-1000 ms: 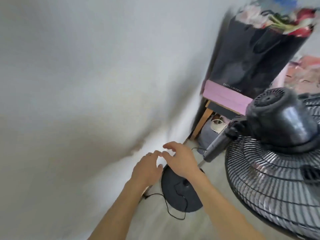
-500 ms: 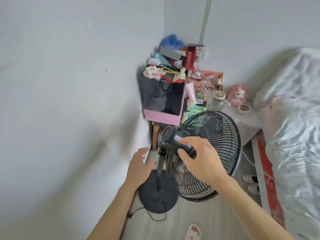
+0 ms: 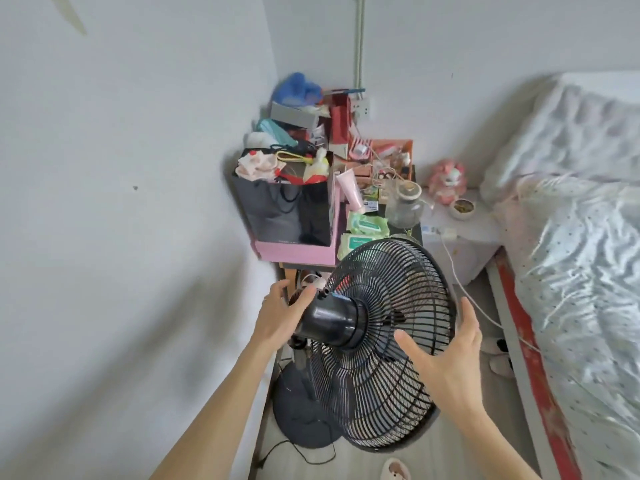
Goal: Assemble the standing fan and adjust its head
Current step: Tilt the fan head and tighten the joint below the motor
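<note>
Left grip: against the rear end of the motor housing.
Right grip: right of housing, at the fan cage.
Base: on the floor, below left grip.
Bench: beyond both grips, in the corner; bag on it.
Bed: right of right grip.

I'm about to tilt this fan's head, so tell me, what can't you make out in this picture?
Head view:
- The tilt joint under the motor housing: hidden by the housing and the left hand.
- The left hand's grip: its palm side faces away.
- Whether the right hand touches the grille or hovers: unclear.
- The slipper: cut off by the bottom edge.
</note>
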